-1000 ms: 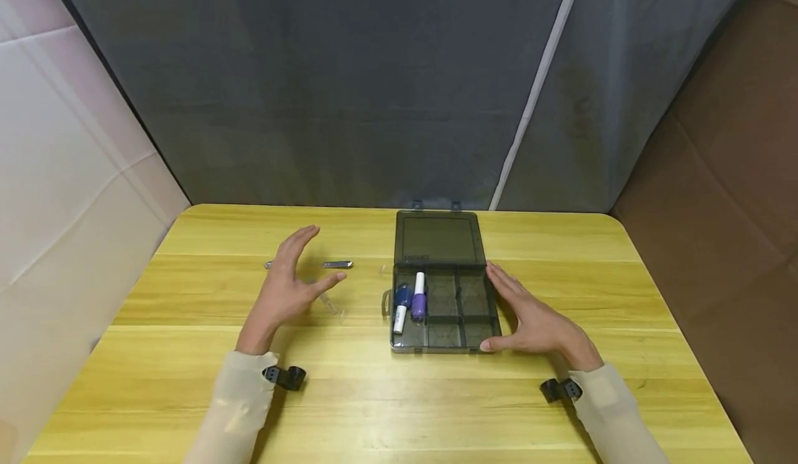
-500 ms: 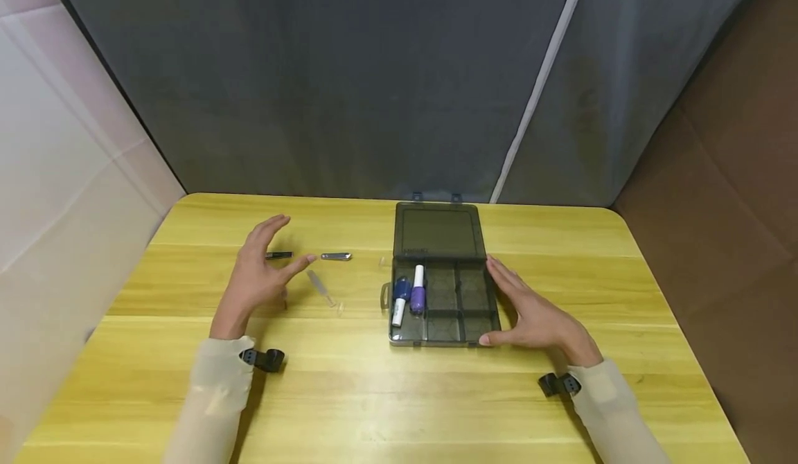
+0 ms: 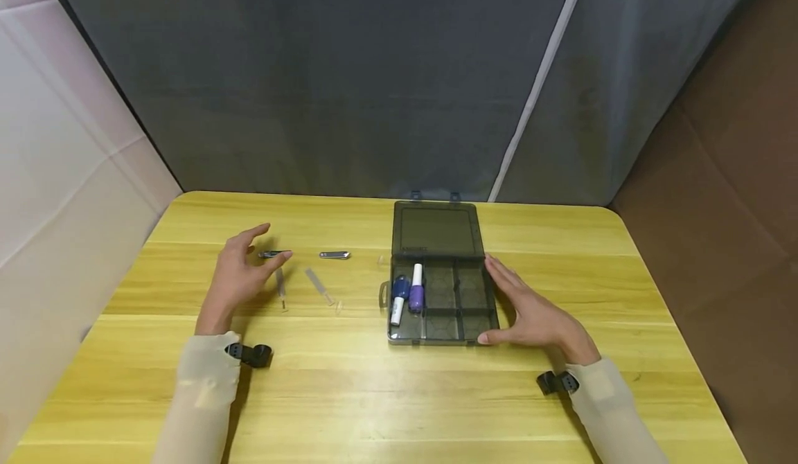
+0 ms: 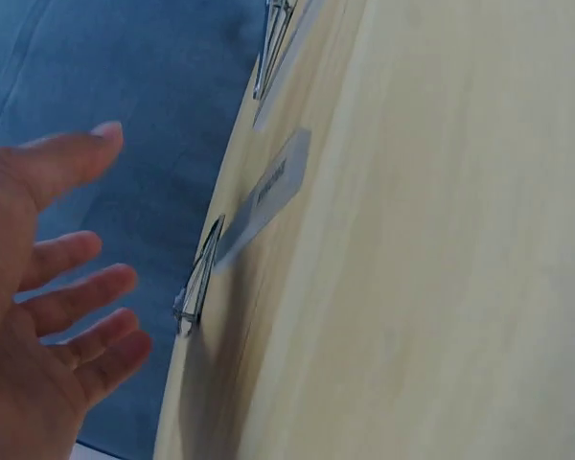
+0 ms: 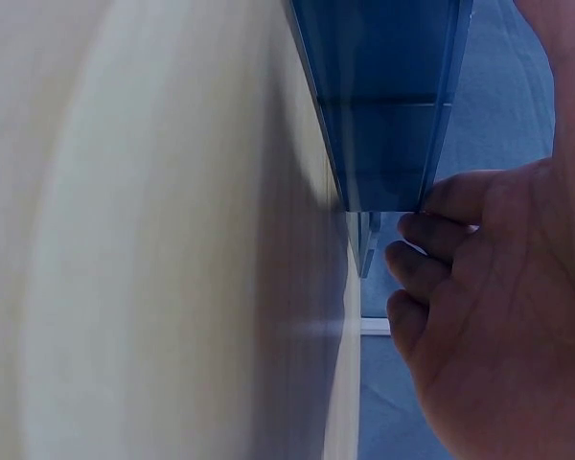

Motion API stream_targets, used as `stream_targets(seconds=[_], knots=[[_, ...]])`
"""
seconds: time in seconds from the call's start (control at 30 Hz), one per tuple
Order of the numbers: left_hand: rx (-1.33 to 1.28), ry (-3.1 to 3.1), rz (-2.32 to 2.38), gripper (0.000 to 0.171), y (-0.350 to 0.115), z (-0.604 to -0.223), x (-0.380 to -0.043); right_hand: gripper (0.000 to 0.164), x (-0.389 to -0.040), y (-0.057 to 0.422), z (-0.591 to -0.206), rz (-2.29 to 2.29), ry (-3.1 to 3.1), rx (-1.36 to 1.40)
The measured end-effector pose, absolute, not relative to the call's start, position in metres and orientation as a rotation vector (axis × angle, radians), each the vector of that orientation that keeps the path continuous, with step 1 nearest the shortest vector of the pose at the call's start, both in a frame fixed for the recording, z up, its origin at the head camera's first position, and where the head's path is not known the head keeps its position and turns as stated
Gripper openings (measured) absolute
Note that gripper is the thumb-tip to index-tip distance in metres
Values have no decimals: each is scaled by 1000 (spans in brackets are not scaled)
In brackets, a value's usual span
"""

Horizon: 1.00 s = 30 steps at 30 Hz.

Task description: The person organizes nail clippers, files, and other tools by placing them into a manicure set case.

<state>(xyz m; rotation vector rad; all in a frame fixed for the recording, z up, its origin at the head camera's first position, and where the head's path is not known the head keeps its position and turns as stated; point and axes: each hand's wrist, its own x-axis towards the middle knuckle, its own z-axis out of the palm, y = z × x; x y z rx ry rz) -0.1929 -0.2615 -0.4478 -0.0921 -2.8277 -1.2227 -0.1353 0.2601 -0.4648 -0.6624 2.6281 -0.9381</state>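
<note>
My left hand hovers over the left of the table, thumb and fingers spread apart and holding nothing. Right by its thumb in the head view lies a nail clipper, which the left wrist view shows as a folded metal clipper. A second nail clipper lies farther right. Below them are two slim translucent strips, one near the hand and one in the middle. My right hand rests with extended fingers along the right side of a dark see-through compartment box.
The box's lid is folded back flat. Its left compartment holds a blue nail polish bottle and a purple one, both white-capped. Small clear pieces lie by the middle strip and left of the box. A grey curtain hangs behind the table.
My left hand has moved left, away from the middle strip and toward the left clipper, uncovering the left strip; its thumb and fingers have come closer together. The right hand stays at the box.
</note>
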Motion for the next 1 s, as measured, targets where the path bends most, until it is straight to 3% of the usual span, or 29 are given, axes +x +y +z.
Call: stream_targets(seconds=[0.53,1.0], knots=[[-34,-2886,-1147,31,-272,-460,-194,133,-141,259,-467,-934,2618,-673],[50,-2838,-1079,18,-266,-466,-195,132,-136,260,-468,-949,2616,-675]])
